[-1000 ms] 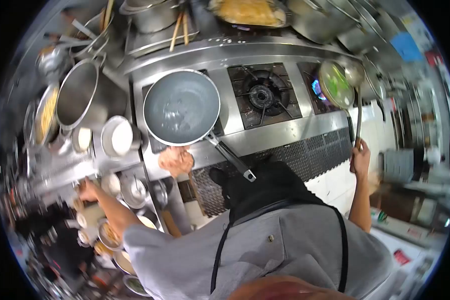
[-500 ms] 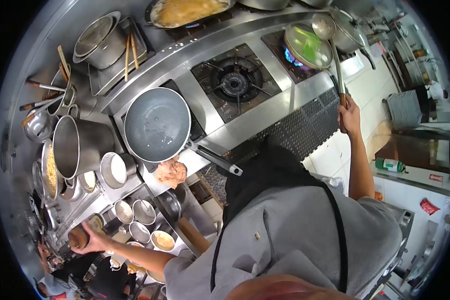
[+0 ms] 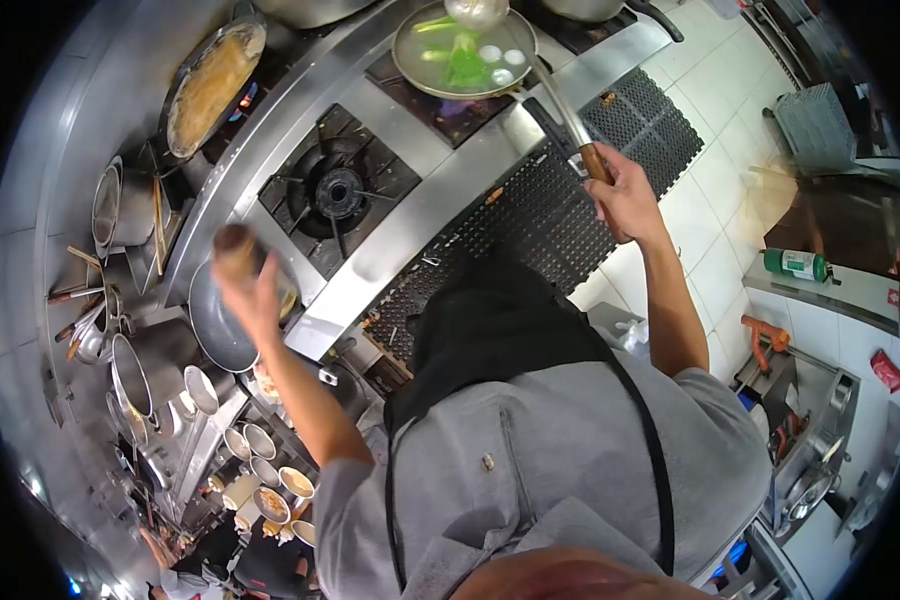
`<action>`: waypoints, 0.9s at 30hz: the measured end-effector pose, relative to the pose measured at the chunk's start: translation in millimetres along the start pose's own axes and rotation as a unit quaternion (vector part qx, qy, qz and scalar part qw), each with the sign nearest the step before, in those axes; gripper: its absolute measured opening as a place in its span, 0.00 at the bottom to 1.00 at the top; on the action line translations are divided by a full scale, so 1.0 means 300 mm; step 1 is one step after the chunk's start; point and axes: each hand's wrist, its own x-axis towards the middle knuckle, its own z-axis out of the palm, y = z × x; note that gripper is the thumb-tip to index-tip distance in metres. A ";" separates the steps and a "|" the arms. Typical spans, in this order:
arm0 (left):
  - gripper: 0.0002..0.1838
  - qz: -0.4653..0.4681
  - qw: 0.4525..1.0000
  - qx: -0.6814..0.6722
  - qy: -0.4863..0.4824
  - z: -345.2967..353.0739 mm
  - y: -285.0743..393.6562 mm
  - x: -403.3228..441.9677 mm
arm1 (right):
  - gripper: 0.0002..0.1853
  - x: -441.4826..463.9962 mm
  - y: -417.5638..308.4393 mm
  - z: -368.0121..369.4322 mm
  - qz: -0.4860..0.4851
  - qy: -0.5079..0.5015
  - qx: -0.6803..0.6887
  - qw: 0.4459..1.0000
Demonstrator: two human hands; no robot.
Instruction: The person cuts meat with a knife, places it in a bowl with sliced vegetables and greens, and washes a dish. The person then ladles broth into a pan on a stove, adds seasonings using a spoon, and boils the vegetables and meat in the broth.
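My left hand point(image 3: 252, 300) is raised over the grey frying pan point(image 3: 213, 322), wrapped round a brown-topped bottle point(image 3: 238, 252) blurred by motion. Part of that pan is hidden behind the hand. My right hand point(image 3: 620, 190) grips the wooden handle of a long metal ladle point(image 3: 560, 98). The ladle's bowl is over the far edge of a second pan point(image 3: 430, 75), which holds green vegetables point(image 3: 465, 62) and several round white pieces. This pan sits on the burner at the upper middle, its dark handle close to the ladle's shaft.
Between the pans lies a bare burner point(image 3: 338, 192). An oval pan point(image 3: 213, 92) of yellowish food stands behind it. Pots, a strainer point(image 3: 200, 390) and small food containers point(image 3: 272, 505) fill the left side. Co-workers point(image 3: 270, 565) are at the lower left. A black mat point(image 3: 530, 215) covers the floor.
My left hand has lifted the bottle from the left counter area to above the grey pan. My right hand and ladle appear further left and nearer the vegetable pan as the view turned.
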 end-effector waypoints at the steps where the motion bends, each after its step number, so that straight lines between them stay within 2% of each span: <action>1: 0.40 0.021 1.000 -0.002 -0.009 0.118 0.027 0.049 | 0.30 0.001 0.001 -0.032 0.015 -0.017 0.004 1.000; 2: 0.38 0.001 0.999 0.014 -0.041 0.205 0.145 0.093 | 0.31 0.012 0.017 -0.063 0.003 -0.036 0.012 0.999; 3: 0.38 -0.021 0.990 0.075 -0.115 0.286 0.200 0.147 | 0.31 0.019 0.033 -0.090 0.002 -0.038 0.017 0.999; 5: 0.35 0.004 0.971 0.120 -0.208 0.407 0.387 0.217 | 0.32 0.033 0.056 -0.131 0.018 -0.053 0.021 0.998; 6: 0.32 0.065 0.957 0.186 -0.211 0.484 0.402 0.247 | 0.32 0.040 0.062 -0.149 0.020 -0.058 0.019 0.998; 7: 0.32 0.070 0.956 0.190 -0.211 0.534 0.448 0.275 | 0.32 0.049 0.065 -0.165 0.019 -0.055 0.025 0.998; 9: 0.30 0.110 0.912 0.310 -0.244 0.619 0.545 0.310 | 0.29 0.057 0.066 -0.188 -0.003 -0.086 -0.012 0.996; 10: 0.27 0.099 0.892 0.354 -0.264 0.654 0.581 0.331 | 0.28 0.054 0.055 -0.190 0.004 -0.082 -0.005 0.997; 14: 0.25 0.134 0.851 0.432 -0.267 0.725 0.655 0.397 | 0.28 0.065 0.058 -0.203 0.002 -0.071 -0.021 0.997; 17: 0.25 0.110 0.832 0.464 -0.283 0.695 0.729 0.413 | 0.33 0.073 0.049 -0.213 -0.007 -0.069 -0.043 0.997; 19: 0.24 0.104 0.816 0.492 -0.285 0.669 0.758 0.411 | 0.30 0.083 0.043 -0.218 0.001 -0.078 -0.029 0.997; 20: 0.24 0.099 0.817 0.492 -0.284 0.657 0.762 0.411 | 0.28 0.088 0.039 -0.221 0.009 -0.084 -0.015 0.996; 27: 0.23 0.090 0.814 0.505 -0.272 0.595 0.722 0.419 | 0.26 0.120 0.015 -0.232 0.040 -0.133 0.059 0.988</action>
